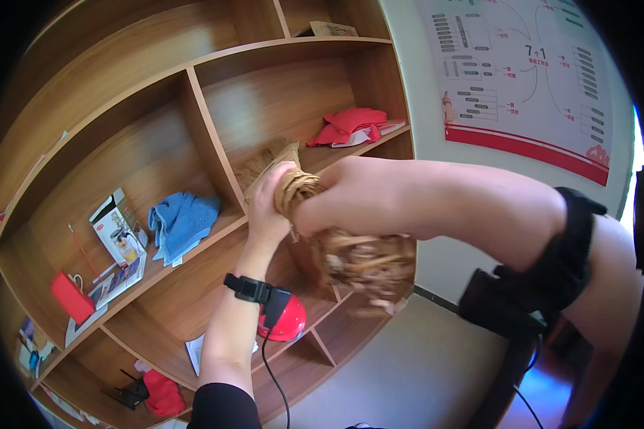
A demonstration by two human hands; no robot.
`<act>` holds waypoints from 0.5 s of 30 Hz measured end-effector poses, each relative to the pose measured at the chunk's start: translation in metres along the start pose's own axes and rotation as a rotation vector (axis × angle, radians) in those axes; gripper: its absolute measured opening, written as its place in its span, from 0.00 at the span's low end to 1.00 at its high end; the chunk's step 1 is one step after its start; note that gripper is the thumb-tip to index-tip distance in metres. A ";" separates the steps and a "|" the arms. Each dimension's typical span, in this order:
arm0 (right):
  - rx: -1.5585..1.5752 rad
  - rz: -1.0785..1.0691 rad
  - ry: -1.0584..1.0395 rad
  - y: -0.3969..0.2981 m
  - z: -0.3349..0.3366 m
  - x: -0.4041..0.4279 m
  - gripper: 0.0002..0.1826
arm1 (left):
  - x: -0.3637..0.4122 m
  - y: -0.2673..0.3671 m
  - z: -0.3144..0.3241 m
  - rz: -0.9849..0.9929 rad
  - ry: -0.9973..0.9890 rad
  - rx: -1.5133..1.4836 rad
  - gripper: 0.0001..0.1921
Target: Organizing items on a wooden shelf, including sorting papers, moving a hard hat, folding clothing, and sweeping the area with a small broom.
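A tan plant-fibre hand broom (296,189) is held in front of the shelves in my two hands. My left hand (268,201) closes around its coiled binding from the left. From the right, my right hand (327,201) grips the same bound part, fingers partly hidden. The fine bristle end (268,166) fans out at the upper left, by a shelf divider. Below my right hand hangs a blurred mass of coarse, frayed strips (367,263); its join to the bound part is hidden by that hand.
A wooden shelf unit (214,123) holds red cloth (354,123), a blue towel (185,222), a product box (119,228), a red box (72,296) and a red helmet (287,319). A printed poster (520,80) hangs right. Cables (273,370) trail from strapped devices on my arms.
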State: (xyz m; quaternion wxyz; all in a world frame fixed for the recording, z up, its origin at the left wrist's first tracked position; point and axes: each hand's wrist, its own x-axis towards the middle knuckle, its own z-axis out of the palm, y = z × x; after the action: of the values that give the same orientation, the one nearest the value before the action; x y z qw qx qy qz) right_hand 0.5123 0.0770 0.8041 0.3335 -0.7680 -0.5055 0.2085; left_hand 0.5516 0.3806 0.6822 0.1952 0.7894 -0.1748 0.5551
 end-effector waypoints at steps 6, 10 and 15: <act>-0.081 0.142 0.026 0.038 -0.037 -0.075 0.25 | 0.001 0.112 0.050 0.124 0.072 0.275 0.24; 0.125 0.216 0.146 0.055 -0.057 -0.166 0.32 | 0.009 0.187 0.102 0.161 0.066 0.246 0.28; 0.285 0.087 0.657 0.116 -0.043 -0.287 0.54 | 0.008 0.279 0.159 0.305 0.009 0.189 0.36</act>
State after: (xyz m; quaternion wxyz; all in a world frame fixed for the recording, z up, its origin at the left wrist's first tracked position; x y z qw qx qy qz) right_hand 0.4989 -0.2291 0.7453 0.5724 -0.7608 -0.3040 0.0331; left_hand 0.5456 0.0596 0.6725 0.0346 0.7661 -0.2386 0.5958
